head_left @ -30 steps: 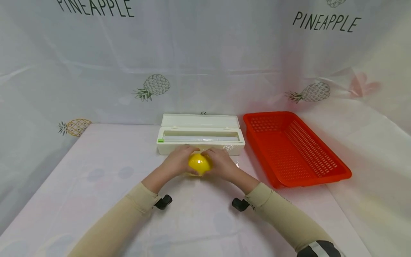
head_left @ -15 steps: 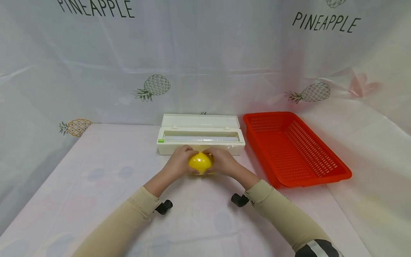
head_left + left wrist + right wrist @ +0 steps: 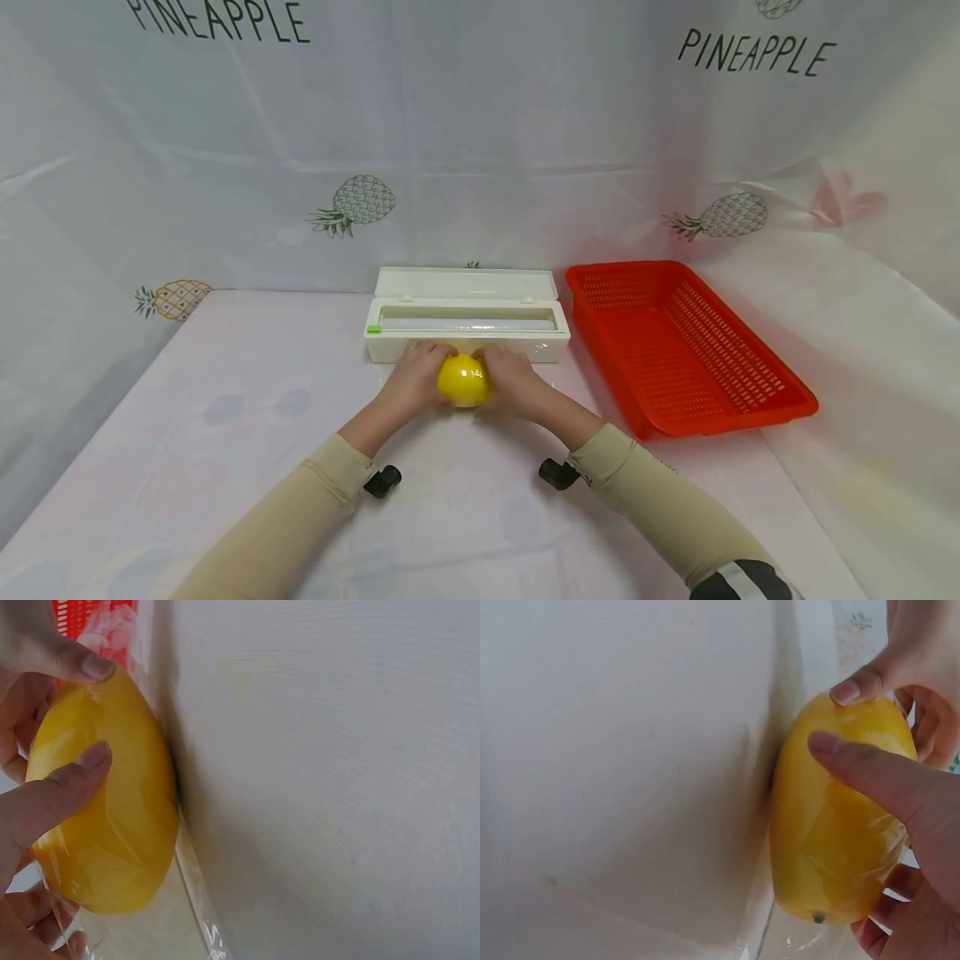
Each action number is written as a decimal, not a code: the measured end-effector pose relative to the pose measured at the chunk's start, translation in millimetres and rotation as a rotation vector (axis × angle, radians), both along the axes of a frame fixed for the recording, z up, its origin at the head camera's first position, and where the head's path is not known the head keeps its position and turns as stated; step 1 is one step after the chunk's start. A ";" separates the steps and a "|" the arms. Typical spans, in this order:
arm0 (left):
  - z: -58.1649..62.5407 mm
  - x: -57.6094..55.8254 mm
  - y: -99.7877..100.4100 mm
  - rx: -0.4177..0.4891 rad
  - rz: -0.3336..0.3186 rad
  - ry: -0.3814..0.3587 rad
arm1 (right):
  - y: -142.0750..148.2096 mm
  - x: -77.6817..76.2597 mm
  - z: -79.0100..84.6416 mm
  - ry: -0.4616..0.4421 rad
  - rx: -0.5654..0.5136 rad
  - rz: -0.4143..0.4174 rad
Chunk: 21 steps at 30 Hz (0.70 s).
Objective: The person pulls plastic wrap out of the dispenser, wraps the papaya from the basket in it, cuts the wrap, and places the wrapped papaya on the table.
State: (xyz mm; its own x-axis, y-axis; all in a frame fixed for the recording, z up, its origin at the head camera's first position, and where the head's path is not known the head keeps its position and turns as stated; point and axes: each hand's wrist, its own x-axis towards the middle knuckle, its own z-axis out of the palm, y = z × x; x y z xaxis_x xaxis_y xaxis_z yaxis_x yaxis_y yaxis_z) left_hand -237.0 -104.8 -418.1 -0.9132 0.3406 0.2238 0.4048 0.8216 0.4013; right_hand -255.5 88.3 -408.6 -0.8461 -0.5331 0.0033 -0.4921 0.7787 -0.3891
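A smooth yellow oval fruit [image 3: 462,381] is wrapped in clear cling film [image 3: 196,889], whose loose edges stick out past it in the left wrist view. My left hand [image 3: 415,375] grips one side of it, thumb [image 3: 82,766] on the near face and fingers behind. From the other side my right hand [image 3: 513,383] holds it the same way, its thumb [image 3: 847,754] pressing the surface. A small dark green spot [image 3: 819,918] shows at one end of the fruit. Right behind the hands stands a white cling film dispenser [image 3: 468,346] with its lid raised.
Inside the dispenser lies a film roll [image 3: 467,323], and a green tab [image 3: 373,330] sits at its left corner. A red plastic basket [image 3: 645,408] stands to the right. Pineapple-print sheeting [image 3: 480,125] hangs behind the table [image 3: 285,467].
Both hands stay around the fruit in front of the dispenser. Their fingers have shifted slightly on it, and the fruit has turned a little between them.
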 end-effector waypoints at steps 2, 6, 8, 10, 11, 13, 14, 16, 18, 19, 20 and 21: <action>-0.5 0.1 0.2 0.002 -0.007 0.009 | 0.3 0.0 0.0 0.043 0.014 -0.006; -1.8 0.0 0.0 0.029 -0.005 0.000 | 1.8 -1.1 0.5 0.149 0.027 0.007; -1.9 0.5 -0.7 0.057 0.012 -0.017 | 2.1 -1.2 1.1 0.168 0.019 0.014; -2.1 0.6 -1.9 0.071 0.030 -0.028 | 2.3 -1.0 1.9 0.161 0.015 0.018; -2.1 0.5 -2.6 0.077 0.035 -0.028 | 2.3 -1.0 2.5 0.150 0.012 0.014; -2.4 -0.5 -4.0 0.099 0.045 -0.043 | 2.4 -1.5 4.1 0.129 0.001 0.003; -2.9 -1.6 -4.7 0.108 0.047 -0.047 | 2.5 -1.8 4.9 0.117 -0.010 0.001; -3.7 -3.8 -6.0 0.138 0.051 -0.066 | 3.2 -3.2 6.5 0.098 -0.033 0.001; -4.6 -5.7 -7.4 0.176 0.053 -0.085 | 4.4 -4.9 7.4 0.076 -0.058 0.001; -5.1 -6.2 -8.0 0.190 0.053 -0.092 | 5.2 -5.7 7.6 0.062 -0.069 -0.001; -5.5 -6.6 -8.7 0.201 0.051 -0.099 | 5.9 -6.7 7.5 0.051 -0.075 -0.001; -5.9 -6.9 -9.2 0.211 0.050 -0.105 | 6.8 -7.8 7.2 0.039 -0.080 -0.004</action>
State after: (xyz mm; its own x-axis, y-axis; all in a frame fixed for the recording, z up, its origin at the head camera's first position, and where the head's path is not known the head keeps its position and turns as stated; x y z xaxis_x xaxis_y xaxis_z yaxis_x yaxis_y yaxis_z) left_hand -243.9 -114.0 -424.0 -0.9498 0.2501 0.1880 0.3125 0.7328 0.6044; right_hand -263.3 95.1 -401.4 -0.8468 -0.5261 0.0786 -0.5048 0.7481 -0.4308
